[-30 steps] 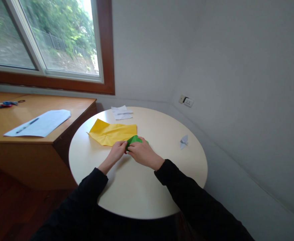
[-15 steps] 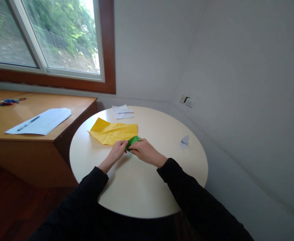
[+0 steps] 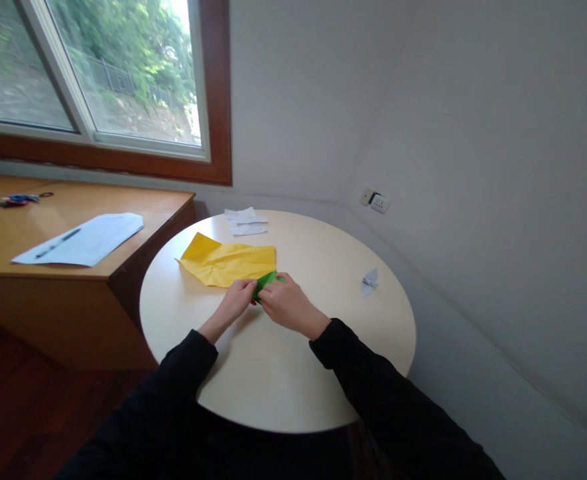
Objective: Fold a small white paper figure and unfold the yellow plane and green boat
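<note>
At the left, a pen [image 3: 58, 243] lies on a white sheet [image 3: 104, 233] on the wooden surface [image 3: 81, 199]. On the round surface [image 3: 288, 373] lies yellow paper [image 3: 223, 263], with white scraps [image 3: 246, 227] behind it. By its near right edge, the left hand [image 3: 237, 299] pinches folded green paper [image 3: 265, 283]; the right hand [image 3: 287, 304] grips the green paper's other side, fingers curled. Well to the right lies a small folded white piece [image 3: 370, 283].

The head camera looks forward and down over the nearby round table [image 3: 278, 380]; wall corner [image 3: 373, 127] beyond.
</note>
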Available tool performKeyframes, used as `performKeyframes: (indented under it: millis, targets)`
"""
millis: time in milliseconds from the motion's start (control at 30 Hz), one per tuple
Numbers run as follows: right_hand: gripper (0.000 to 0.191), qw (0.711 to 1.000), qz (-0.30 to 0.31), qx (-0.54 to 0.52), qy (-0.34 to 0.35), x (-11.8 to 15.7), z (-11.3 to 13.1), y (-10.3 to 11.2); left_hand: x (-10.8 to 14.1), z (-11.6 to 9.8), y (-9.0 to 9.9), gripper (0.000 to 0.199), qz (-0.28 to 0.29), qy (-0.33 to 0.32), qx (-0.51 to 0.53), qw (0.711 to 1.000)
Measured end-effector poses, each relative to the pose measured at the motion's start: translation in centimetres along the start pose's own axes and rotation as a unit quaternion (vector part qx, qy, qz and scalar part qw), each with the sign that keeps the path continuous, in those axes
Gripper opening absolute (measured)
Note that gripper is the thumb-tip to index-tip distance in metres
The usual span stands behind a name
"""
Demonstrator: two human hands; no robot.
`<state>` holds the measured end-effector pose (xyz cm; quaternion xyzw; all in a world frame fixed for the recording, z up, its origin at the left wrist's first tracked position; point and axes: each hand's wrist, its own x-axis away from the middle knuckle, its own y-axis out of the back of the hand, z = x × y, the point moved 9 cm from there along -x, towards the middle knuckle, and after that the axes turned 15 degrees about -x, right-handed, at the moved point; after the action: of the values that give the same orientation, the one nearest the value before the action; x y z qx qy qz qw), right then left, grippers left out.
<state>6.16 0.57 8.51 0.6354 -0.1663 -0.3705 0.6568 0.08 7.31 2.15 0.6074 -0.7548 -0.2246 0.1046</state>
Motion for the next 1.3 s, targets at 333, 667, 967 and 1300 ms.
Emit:
performKeyframes:
  millis: [333,667,967,1300]
  targets:
    - [0.025,0.995,-0.006,-0.021,-0.094,-0.3,-1.9,-0.7,1.1,-2.7,0.8,0.043,-0.038,-0.050,-0.021,0.998]
    - [0.015,0.917,-0.157,-0.324,-0.173,0.2,-5.3,1.0,1.3,-2.5,0.1,0.053,-0.010,-0.107,-0.007,0.994]
    - [0.009,0.775,-0.188,-0.547,-0.253,0.7,-8.5,-0.9,0.7,-1.4,0.7,0.054,-0.072,-0.114,-0.045,0.990]
    - [0.019,0.839,-0.205,-0.444,-0.239,1.7,-9.4,1.5,0.5,-0.6,2.3,0.056,-0.126,-0.072,-0.058,0.988]
